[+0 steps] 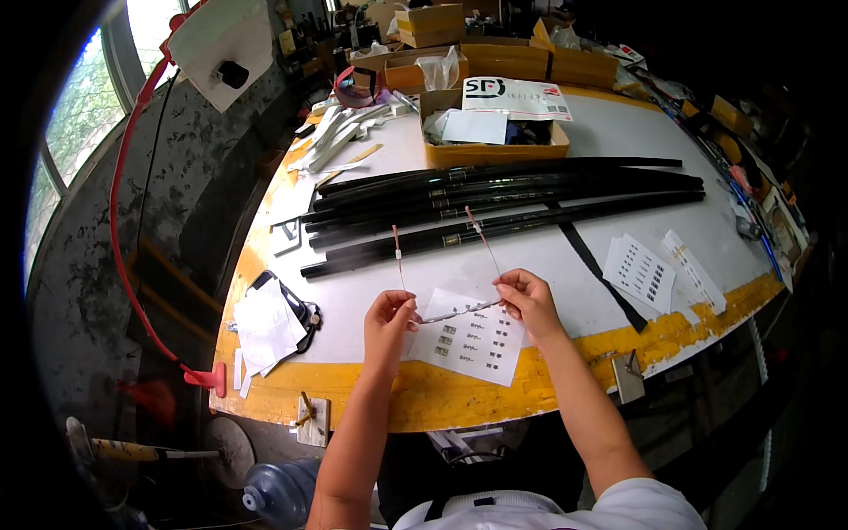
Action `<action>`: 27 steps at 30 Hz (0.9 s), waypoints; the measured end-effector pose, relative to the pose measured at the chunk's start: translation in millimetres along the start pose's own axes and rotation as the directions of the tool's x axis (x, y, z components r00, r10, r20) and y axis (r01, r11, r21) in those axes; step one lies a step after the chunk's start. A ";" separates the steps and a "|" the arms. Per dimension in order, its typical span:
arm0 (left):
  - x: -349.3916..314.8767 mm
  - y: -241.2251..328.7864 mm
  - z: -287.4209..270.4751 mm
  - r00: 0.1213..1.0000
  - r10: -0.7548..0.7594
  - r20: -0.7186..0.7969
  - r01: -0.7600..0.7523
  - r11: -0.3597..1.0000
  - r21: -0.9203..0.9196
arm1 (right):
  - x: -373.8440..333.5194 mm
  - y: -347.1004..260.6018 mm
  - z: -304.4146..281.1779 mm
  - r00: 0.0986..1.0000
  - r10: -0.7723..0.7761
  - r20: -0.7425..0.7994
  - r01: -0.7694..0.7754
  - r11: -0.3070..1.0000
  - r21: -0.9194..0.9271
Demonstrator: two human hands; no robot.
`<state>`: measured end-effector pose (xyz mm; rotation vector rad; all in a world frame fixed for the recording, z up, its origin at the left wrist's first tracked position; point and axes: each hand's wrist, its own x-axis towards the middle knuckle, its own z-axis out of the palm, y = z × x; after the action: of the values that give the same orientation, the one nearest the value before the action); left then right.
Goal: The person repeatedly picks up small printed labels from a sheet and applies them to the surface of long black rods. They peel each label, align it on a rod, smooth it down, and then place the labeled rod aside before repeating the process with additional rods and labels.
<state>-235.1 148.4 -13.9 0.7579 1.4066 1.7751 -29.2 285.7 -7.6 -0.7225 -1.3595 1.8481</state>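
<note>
Between my two hands a thin whitish, twisted-looking cord [458,313] is stretched level above the table. Its slender pinkish ends rise past my fingers and carry small white pieces. My left hand [389,327] pinches it at one side, thumb against fingertips. On the other side my right hand [527,305] pinches it the same way. Below lies a white sheet of printed labels [477,358], partly covered by the cord and fingers. Just beyond my hands, several long black tapered rods [530,225] lie side by side across the table.
An open cardboard box [495,157] stands behind the rods. To the right lie another label sheet [640,274] and a black strip [601,276]. Papers [265,327] overlap a dark phone-like object at left. A red lamp arm [115,221] rises there. Yellow tape [353,397] borders the table.
</note>
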 end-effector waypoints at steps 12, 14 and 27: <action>0.1 -0.9 -1.0 0.999 0.040 -0.010 -0.040 0.999 -0.007 | 0.9 1.6 1.7 1.000 -0.006 0.002 0.006 1.000 0.028; -0.9 2.3 1.4 1.000 -0.001 -0.020 0.001 0.999 -0.037 | 1.3 3.0 0.7 1.000 -0.021 -0.002 0.021 1.000 0.019; -1.4 2.8 3.4 1.000 0.000 -0.005 0.000 1.000 0.002 | 0.3 0.7 1.5 1.000 -0.008 -0.016 0.009 1.000 0.011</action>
<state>-232.2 148.7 -10.4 0.7549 1.4122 1.7769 -30.7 285.0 -7.8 -0.7230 -1.3397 1.8383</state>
